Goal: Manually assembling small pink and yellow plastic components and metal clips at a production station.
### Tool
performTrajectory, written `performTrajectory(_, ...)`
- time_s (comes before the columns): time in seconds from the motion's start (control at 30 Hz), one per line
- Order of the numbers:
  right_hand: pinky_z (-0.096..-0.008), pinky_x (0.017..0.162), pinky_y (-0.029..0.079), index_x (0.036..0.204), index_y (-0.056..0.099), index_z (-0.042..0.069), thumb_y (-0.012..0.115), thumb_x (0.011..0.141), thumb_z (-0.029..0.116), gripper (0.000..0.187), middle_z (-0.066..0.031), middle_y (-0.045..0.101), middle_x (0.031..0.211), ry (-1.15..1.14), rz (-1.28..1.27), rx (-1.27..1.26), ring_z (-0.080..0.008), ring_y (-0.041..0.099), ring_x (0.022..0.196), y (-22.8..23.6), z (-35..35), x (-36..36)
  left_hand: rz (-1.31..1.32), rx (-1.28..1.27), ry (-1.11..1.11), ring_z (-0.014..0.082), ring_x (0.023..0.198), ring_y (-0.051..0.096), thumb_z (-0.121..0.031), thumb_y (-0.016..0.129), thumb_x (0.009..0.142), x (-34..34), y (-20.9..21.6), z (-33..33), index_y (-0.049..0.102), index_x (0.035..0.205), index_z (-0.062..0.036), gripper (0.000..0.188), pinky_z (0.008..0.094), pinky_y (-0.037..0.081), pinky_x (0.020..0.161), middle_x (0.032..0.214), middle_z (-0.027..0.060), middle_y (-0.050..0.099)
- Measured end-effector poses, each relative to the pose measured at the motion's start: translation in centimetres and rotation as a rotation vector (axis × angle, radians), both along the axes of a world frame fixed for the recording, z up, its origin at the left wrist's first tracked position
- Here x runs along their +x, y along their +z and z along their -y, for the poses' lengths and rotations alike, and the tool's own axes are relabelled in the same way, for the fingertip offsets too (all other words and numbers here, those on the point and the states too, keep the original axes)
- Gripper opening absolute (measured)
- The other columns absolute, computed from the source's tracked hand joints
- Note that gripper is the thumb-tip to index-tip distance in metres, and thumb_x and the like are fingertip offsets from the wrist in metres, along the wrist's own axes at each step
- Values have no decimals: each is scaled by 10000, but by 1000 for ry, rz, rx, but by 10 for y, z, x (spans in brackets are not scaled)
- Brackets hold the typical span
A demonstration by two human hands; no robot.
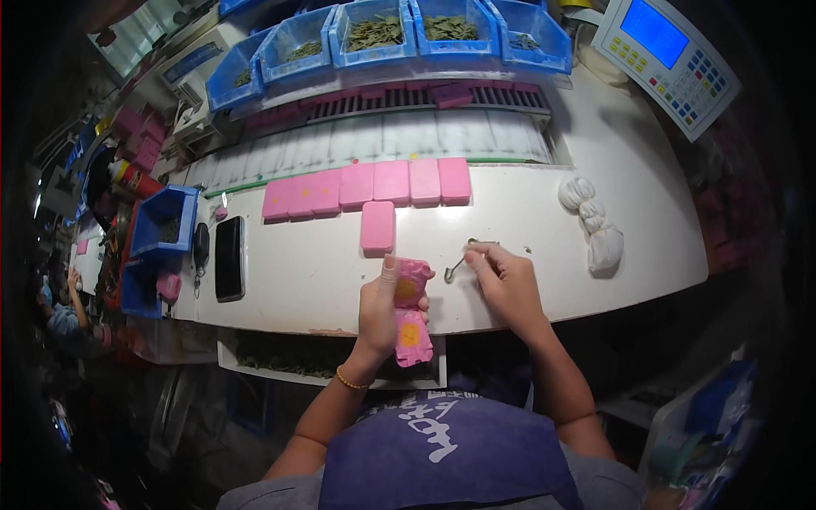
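Against its palm my left hand [378,304] grips a pink paper-wrapped packet [410,287] with a yellow round mark. A second pink packet [411,338] with the same mark hangs just below it, past the table's edge. My right hand [510,285] is closed in a pinch on a thin metal tool [456,267] with a curved, hook-like end, a little above the tabletop. Its exact kind is too small to make out. A single pink block [378,228] lies just beyond my left hand. Behind that stands a row of pink blocks [357,187], side by side.
Blue bins [374,38] of dried leaves line the back, before a slotted rack [425,100]. A keypad display [659,64] stands far right, near a knotted white bundle [592,225]. At left are a phone [229,259] and blue bins [166,223]. A leaf-filled drawer [223,361] sits below.
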State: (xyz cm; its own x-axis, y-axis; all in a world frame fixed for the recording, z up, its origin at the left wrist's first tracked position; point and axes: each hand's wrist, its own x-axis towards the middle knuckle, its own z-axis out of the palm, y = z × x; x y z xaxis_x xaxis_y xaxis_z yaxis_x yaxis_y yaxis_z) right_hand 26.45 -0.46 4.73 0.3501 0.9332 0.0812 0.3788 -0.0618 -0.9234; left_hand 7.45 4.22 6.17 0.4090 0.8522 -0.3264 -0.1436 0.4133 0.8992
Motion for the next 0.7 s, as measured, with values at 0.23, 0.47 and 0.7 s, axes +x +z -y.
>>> performTrajectory(0.23,-330,655,529,987,721,48,697,843,80,149,-91,675,852,301,292,376,-225,648,750,33,-11,-8,-100,165,-82,123,582,585,-551,378,1032,-1,-4,3,643,1015,37,646,263,495,555,694,75,596)
performTrajectory(0.47,-338,606,531,872,666,56,719,766,92,124,-59,652,810,423,550,437,-227,645,761,39,-8,-4,-268,414,-192,107,563,559,-508,405,1042,-2,-3,6,661,906,30,612,257,438,538,642,41,583)
performTrajectory(0.7,-417,706,504,844,616,41,708,713,48,160,-98,631,844,32,673,440,-287,612,798,32,-23,34,-208,363,-115,107,567,552,-519,393,1041,-1,-13,6,686,1031,28,621,253,454,537,682,47,585)
